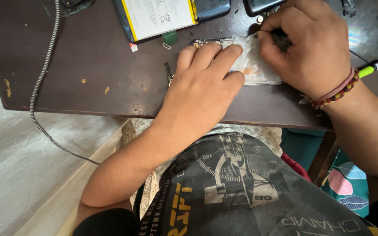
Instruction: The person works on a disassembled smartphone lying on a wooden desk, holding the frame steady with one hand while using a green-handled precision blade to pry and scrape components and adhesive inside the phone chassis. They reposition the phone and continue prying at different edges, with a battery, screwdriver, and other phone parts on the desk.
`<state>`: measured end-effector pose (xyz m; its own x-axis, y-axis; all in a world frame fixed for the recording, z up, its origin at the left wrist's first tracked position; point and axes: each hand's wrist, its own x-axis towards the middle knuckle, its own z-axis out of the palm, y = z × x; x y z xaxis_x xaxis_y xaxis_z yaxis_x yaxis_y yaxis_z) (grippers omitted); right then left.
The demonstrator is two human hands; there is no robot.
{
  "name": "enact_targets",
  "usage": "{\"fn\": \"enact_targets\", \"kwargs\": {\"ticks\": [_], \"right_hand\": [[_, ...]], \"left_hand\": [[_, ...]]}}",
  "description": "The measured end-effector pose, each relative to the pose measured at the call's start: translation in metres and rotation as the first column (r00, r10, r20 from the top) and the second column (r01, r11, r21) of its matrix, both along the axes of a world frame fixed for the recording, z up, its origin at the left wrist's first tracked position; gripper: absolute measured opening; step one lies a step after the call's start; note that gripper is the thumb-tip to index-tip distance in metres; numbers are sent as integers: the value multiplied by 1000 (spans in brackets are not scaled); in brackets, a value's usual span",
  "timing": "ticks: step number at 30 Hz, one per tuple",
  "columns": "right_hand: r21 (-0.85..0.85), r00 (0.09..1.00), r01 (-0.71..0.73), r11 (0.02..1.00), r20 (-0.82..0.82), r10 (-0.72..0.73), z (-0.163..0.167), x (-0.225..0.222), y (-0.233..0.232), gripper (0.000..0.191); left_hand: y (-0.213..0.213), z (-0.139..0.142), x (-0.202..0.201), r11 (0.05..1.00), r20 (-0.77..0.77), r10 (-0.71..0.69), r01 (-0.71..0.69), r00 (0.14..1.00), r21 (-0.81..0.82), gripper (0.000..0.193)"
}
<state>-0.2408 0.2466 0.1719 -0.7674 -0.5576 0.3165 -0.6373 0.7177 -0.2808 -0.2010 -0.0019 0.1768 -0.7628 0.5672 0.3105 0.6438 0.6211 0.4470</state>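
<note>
While the left hand presses flat on a glossy plastic-wrapped phone frame, the right hand pinches its crinkled film on the scuffed dark desk.

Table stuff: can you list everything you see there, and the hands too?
table: one, dark brown, scratched, across the top.
opened phone with battery: one, white battery with yellow edge, dark casing, top middle.
second phone: one, dark, top edge, partly cut off.
phone part in clear plastic: one, whitish, under both hands.
braided cable: one, black and white, left side, running off the table.
tool: one, green with white tip, right edge.
left hand: pressing down on the part.
right hand: beaded bracelet at the wrist, fingers on the part's top edge.
</note>
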Motion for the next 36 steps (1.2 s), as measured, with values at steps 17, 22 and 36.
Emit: {"fn": "enact_targets", "kwargs": {"ticks": [17,22,36], "right_hand": [[16,986,-169,986,2,169,25,-6,-23,24],[64,983,-178,982,-27,180,29,-9,-22,19],[85,993,-91,992,-61,97,19,-9,-23,15]], "left_hand": [[-3,3,3,1000,11,19,-19,1000,-3,14],[-4,5,1,1000,20,17,-17,1000,-16,15],[-5,12,6,1000,12,-8,8,1000,-7,15]]}}
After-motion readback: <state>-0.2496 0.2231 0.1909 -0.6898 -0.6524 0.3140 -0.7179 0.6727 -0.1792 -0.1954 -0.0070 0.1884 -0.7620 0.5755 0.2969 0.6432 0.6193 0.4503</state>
